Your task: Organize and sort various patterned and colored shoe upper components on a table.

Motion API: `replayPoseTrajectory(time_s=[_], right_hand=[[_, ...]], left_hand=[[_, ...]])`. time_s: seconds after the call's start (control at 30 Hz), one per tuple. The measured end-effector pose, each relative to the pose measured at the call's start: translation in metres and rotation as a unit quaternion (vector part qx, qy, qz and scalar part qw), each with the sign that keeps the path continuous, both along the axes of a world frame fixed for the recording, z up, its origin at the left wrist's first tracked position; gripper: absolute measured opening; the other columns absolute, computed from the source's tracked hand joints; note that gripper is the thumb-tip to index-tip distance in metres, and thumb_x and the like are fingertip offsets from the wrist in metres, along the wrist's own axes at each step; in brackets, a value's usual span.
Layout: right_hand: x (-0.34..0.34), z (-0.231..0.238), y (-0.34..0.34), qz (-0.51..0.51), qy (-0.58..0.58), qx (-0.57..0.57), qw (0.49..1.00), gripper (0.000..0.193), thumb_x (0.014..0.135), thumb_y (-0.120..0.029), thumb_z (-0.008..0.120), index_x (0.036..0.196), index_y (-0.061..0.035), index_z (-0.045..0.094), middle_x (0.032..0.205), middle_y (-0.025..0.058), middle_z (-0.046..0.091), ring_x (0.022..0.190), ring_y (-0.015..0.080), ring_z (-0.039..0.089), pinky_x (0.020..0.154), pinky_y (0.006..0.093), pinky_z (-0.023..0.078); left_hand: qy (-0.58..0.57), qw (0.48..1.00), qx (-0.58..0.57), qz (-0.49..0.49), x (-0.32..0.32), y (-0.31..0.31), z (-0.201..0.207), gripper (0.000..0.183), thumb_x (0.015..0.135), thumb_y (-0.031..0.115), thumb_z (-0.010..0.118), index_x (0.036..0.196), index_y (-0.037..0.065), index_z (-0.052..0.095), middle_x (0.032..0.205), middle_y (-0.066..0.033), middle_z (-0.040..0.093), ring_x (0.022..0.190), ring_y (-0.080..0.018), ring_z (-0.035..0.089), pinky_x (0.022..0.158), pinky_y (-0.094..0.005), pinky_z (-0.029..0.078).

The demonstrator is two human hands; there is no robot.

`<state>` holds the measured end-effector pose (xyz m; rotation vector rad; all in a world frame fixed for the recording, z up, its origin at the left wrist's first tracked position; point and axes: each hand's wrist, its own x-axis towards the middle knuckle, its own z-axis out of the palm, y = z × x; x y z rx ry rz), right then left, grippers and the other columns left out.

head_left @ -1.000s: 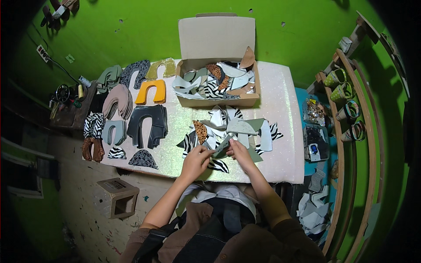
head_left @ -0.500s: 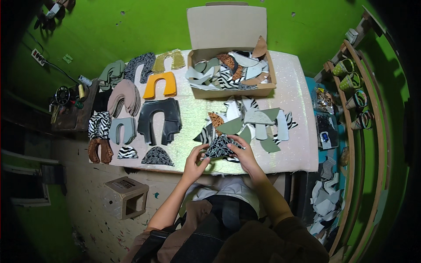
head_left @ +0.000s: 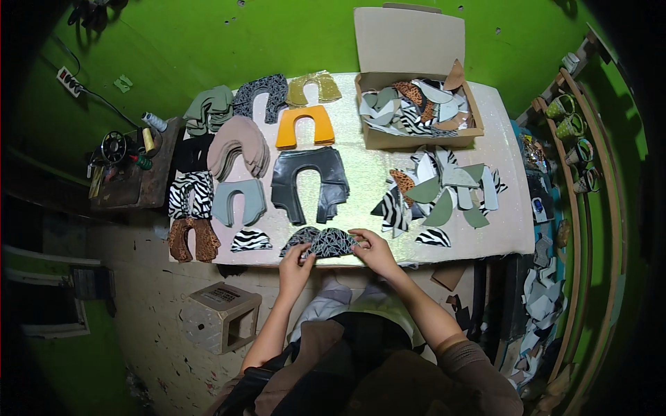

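My left hand (head_left: 296, 267) and my right hand (head_left: 374, 251) pinch opposite ends of a half-round black piece with a pale line pattern (head_left: 334, 241). It is at the table's near edge, partly over a similar dark patterned half-round piece (head_left: 297, 238) to its left. Whether the two touch I cannot tell. Further left lies a zebra-striped half-round piece (head_left: 251, 240). A second zebra-striped half-round piece (head_left: 434, 238) sits right of my right hand. Beyond my hands is a stack of black U-shaped pieces (head_left: 283, 182).
U-shaped stacks, including orange (head_left: 286, 128), pink (head_left: 239, 142) and grey ones (head_left: 239, 195), cover the table's left side. A loose pile of offcuts (head_left: 438, 196) lies at right, below an open cardboard box (head_left: 416, 141) of scraps. A wooden stool (head_left: 218, 315) stands on the floor.
Both hands have carried the black patterned piece left, from beside the offcut pile to the similar dark half-round piece. The whole view has shifted too.
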<state>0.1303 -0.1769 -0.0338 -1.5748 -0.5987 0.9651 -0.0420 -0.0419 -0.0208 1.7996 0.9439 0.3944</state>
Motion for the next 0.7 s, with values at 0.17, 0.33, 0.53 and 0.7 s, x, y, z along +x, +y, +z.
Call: replayPoseTrajectory(time_s=[0.17, 0.33, 0.53, 0.7], right_hand=[[-0.035, 0.001, 0.029, -0.019, -0.223, -0.021, 0.974, 0.025, 0.076, -0.005, 0.064, 0.101, -0.0044, 0.063, 0.086, 0.0116, 0.057, 0.073, 0.0215, 0.056, 0.066, 0.0287, 0.045], [-0.054, 0.003, 0.049, -0.036, -0.226, -0.036, 0.973, 0.025, 0.075, -0.001, 0.061, 0.100, -0.0015, 0.063, 0.088, 0.0160, 0.057, 0.081, 0.0303, 0.057, 0.074, 0.0345, 0.045], [-0.058, 0.002, 0.056, -0.033, -0.289, -0.040, 0.956, 0.025, 0.075, 0.001, 0.060, 0.100, -0.0024, 0.064, 0.088, 0.0138, 0.057, 0.073, 0.0244, 0.057, 0.068, 0.0315, 0.046], [-0.055, 0.000, 0.053, -0.041, -0.299, -0.060, 0.951, 0.025, 0.075, 0.001, 0.060, 0.100, -0.0021, 0.063, 0.089, 0.0136, 0.057, 0.076, 0.0251, 0.056, 0.070, 0.0321, 0.045]], left_hand=[[-0.011, 0.988, 0.148, -0.029, -0.023, 0.020, 0.004, 0.024, 0.080, 0.004, 0.062, 0.103, -0.001, 0.061, 0.097, -0.0158, 0.061, 0.082, -0.0260, 0.060, 0.069, -0.0300, 0.048], [-0.008, 0.982, 0.175, -0.073, -0.031, 0.047, 0.007, 0.023, 0.083, 0.005, 0.059, 0.105, -0.001, 0.059, 0.099, -0.0162, 0.058, 0.084, -0.0291, 0.060, 0.070, -0.0318, 0.050], [-0.014, 0.978, 0.183, -0.099, -0.037, 0.059, -0.007, 0.025, 0.081, 0.005, 0.060, 0.105, -0.001, 0.058, 0.098, -0.0172, 0.058, 0.086, -0.0323, 0.058, 0.072, -0.0341, 0.049], [-0.012, 0.974, 0.191, -0.124, -0.036, 0.058, -0.010, 0.025, 0.080, 0.005, 0.059, 0.105, -0.001, 0.058, 0.097, -0.0171, 0.057, 0.089, -0.0341, 0.056, 0.078, -0.0371, 0.046]])
